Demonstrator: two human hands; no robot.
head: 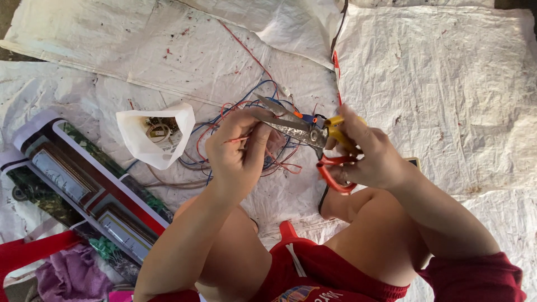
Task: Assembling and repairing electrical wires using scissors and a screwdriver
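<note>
Sitting on white woven sheeting (pixel 447 84) spread over the floor, the person works with both hands raised between bare knees. The left hand (pixel 238 148) has its fingers (pixel 254 114) pinched narrow on a thin red wire (pixel 238 139), whose short free end pokes out to the left of the thumb. The right hand (pixel 369 156) holds a pair of scissors (pixel 305 131) with red handle loops; its fingers are curled through and around those loops, closed on them. The steel blades stand open in a narrow V, pointing left toward the left hand's fingertips, and the lower blade lies just beside the pinched wire; whether it touches the wire cannot be told.

Beneath the hands a loose tangle of red and blue wires (pixel 235 112) lies on the sheeting, with one long red strand running away up toward the top of the view. Just left of the tangle sits a small white bag (pixel 140 146), its mouth open and showing a few small parts inside. Farther left lies a printed sheet with framed panels (pixel 84 184), and in the lower left corner a piece of red plastic (pixel 28 249) borders a purple cloth (pixel 72 277).
</note>
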